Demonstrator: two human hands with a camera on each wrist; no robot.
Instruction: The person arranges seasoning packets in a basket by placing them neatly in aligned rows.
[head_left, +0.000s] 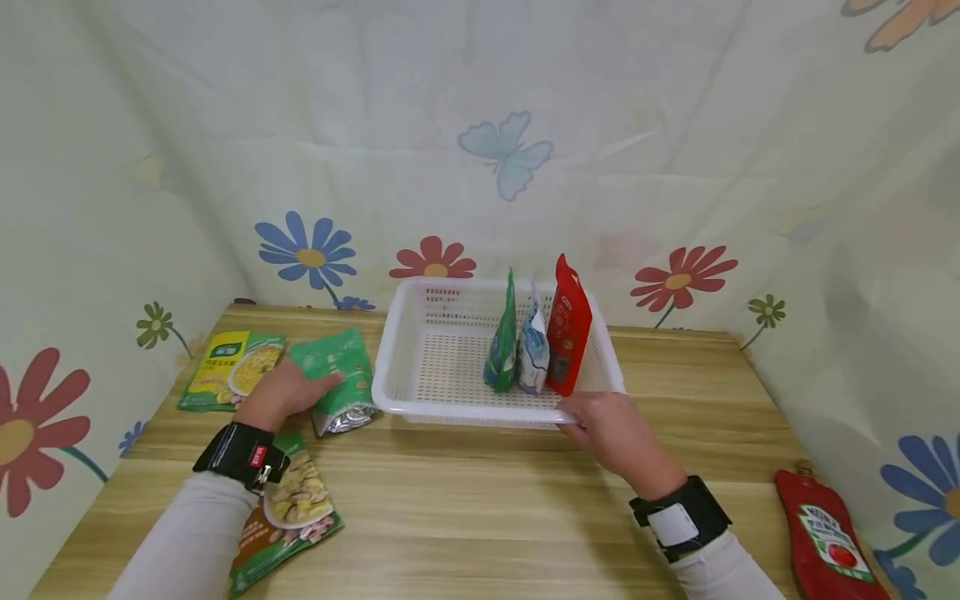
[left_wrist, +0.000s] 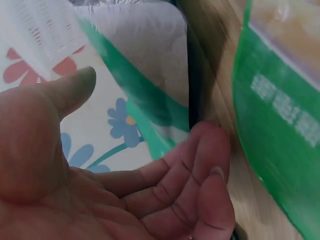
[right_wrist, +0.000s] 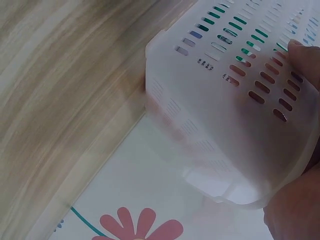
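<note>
My left hand (head_left: pixel 282 392) is at the left edge of a green pouch (head_left: pixel 341 371) with a silver bottom, its thumb reaching over the pouch's face. In the left wrist view the thumb stands apart from the loosely bent fingers (left_wrist: pixel 172 192), and the pouch (left_wrist: pixel 145 75) lies just beyond them. My right hand (head_left: pixel 611 429) grips the front right rim of a white plastic basket (head_left: pixel 420 407). Inside the basket, on its right side, stand a green packet (head_left: pixel 502 350), a blue and white packet (head_left: pixel 533 354) and a red packet (head_left: pixel 570 329).
A yellow and green soup packet (head_left: pixel 225 367) lies at the left back of the wooden table (head_left: pixel 450 517). Nearer, a brown and green packet (head_left: pixel 296 500) is partly covered by my left forearm. A red Heinz ketchup pouch (head_left: pixel 828 537) lies at the right edge.
</note>
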